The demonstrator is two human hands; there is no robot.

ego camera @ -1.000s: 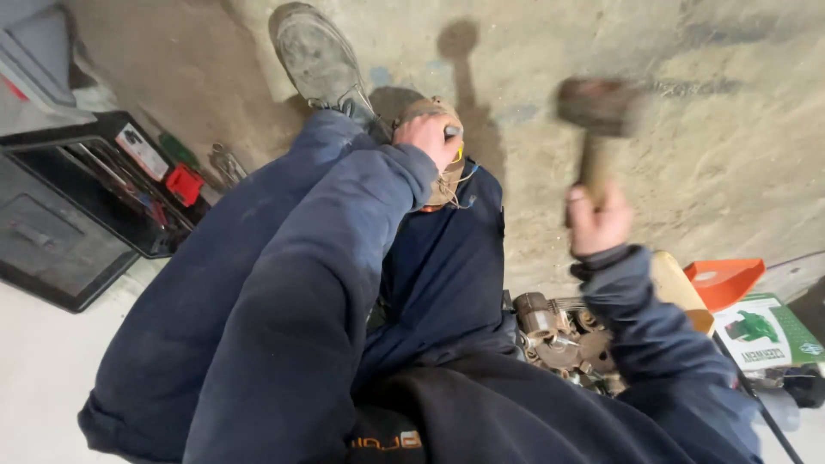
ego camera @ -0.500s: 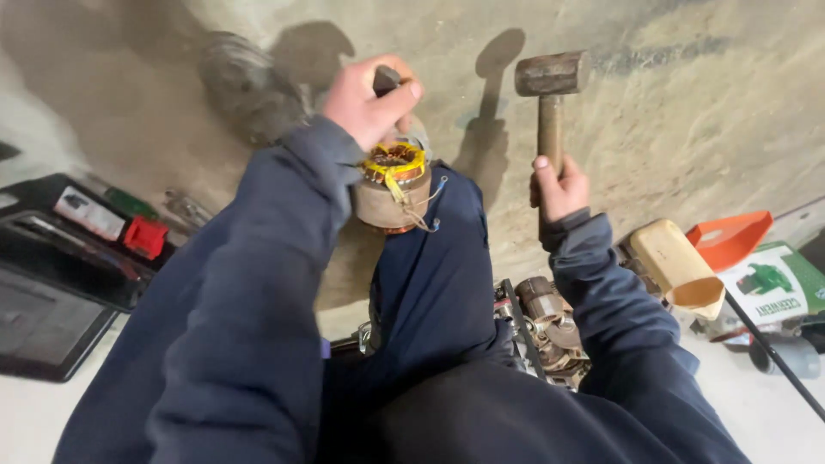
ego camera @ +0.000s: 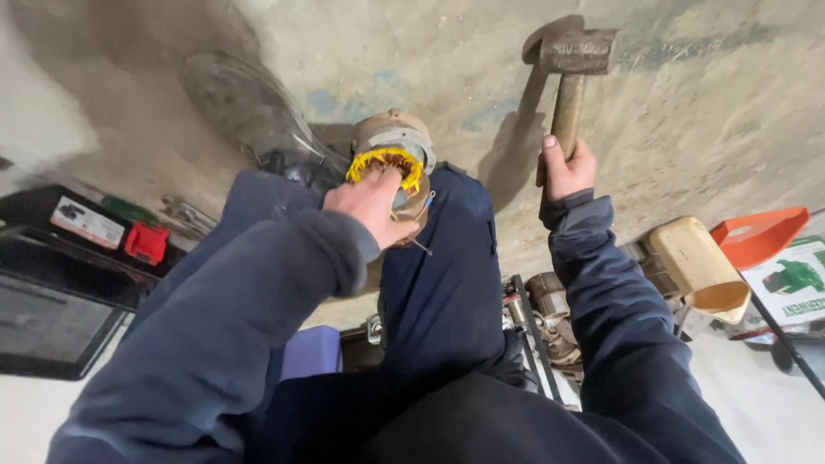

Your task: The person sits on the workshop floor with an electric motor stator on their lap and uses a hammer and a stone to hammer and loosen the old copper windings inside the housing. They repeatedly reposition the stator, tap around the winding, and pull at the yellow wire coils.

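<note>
Both hands are at work over a concrete floor [ego camera: 687,129], well apart from each other: the left hand [ego camera: 374,206] is closed over the top of a motor stator [ego camera: 394,172], a rusty round metal body with yellow-wrapped copper windings showing at its open end, while the right hand [ego camera: 565,167] is wrapped tight around the wooden handle of a hammer [ego camera: 574,64] raised upright, its heavy rusted head above the fist and off to the right of the stator. Dark blue sleeves and trouser legs fill the foreground, and the stator sits on the person's knee, between the legs and the floor beyond. A thin blue wire hangs from the stator's side. At the lower right, beside the right arm, lie a cluster of greasy metal motor parts [ego camera: 550,314] and a black rod. Further right stand a tan plastic container [ego camera: 700,266] tipped on its side, an orange tray [ego camera: 760,234] and a white and green cardboard box [ego camera: 791,288]. To the left rests an open black tool case [ego camera: 51,292] with a small red item [ego camera: 146,242] and a white label in it. Beyond the stator, a blurred grey shoe [ego camera: 241,103] rests on the floor, and the hammer's shadow falls across the concrete
</note>
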